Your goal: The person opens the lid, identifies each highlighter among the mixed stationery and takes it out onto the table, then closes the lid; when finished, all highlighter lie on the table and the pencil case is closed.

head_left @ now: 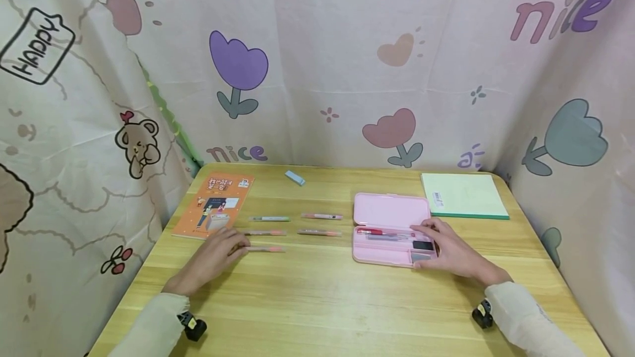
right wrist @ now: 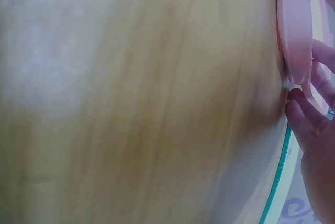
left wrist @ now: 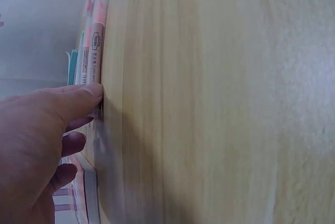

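My left hand pinches the near end of a highlighter with a pinkish-orange tip section, lying on the table. In the left wrist view, thumb and fingertips grip this highlighter low on its barrel. Several other highlighters lie close by, including a green one and a pink-purple one. My right hand holds the right end of an open pink pencil case, thumb at its front edge and fingers at the back. Inside it are a red pen and a black block.
An orange book lies at the back left, beside the left hand. A small light-blue object sits near the table's back edge. A pale green notebook lies at the back right. A printed curtain hangs behind the table.
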Tool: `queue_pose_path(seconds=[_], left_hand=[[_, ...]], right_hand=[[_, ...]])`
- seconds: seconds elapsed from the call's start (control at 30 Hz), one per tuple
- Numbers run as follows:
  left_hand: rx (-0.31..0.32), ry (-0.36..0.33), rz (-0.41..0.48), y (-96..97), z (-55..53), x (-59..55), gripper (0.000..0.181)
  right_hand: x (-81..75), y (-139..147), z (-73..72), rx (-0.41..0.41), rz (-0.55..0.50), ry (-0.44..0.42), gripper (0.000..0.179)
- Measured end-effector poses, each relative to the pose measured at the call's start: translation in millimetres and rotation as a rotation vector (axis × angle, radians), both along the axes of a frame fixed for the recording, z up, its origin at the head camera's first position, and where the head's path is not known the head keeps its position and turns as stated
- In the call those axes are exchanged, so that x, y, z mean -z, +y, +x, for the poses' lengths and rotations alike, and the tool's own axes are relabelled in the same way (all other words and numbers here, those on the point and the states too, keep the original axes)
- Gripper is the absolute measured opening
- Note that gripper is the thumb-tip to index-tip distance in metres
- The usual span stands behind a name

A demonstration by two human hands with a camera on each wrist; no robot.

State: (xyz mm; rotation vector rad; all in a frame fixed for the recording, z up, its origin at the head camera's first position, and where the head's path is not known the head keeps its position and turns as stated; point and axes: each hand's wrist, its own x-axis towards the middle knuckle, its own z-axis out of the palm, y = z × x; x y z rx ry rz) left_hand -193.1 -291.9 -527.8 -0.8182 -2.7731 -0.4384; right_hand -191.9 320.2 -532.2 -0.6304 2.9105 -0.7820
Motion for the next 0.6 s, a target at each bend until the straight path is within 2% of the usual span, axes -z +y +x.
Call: queue_pose_path(seconds=[0.2,0.33,0.47,0.6], left_hand=[[-0.007,-0.047,0.006,5.3,-0.1,-6.0,0.019],[-0.015,-0.092,0.031,23.1,-4.3,-16.8,0.025],[0.008,-0.119,0.039,59.1,-15.5,-27.3,0.023],[0.094,-0.093,-0.004,111.6,-34.8,-35.1,0.020]], right_hand=[[0.2,0.6,-0.6,0.001,-0.002,0.000,0.093],[1.4,1.2,-0.8,0.000,-0.002,0.002,0.093],[2.2,1.4,-0.7,0.003,-0.002,0.003,0.093],[1.8,1.3,-1.2,0.005,-0.004,0.006,0.093]])
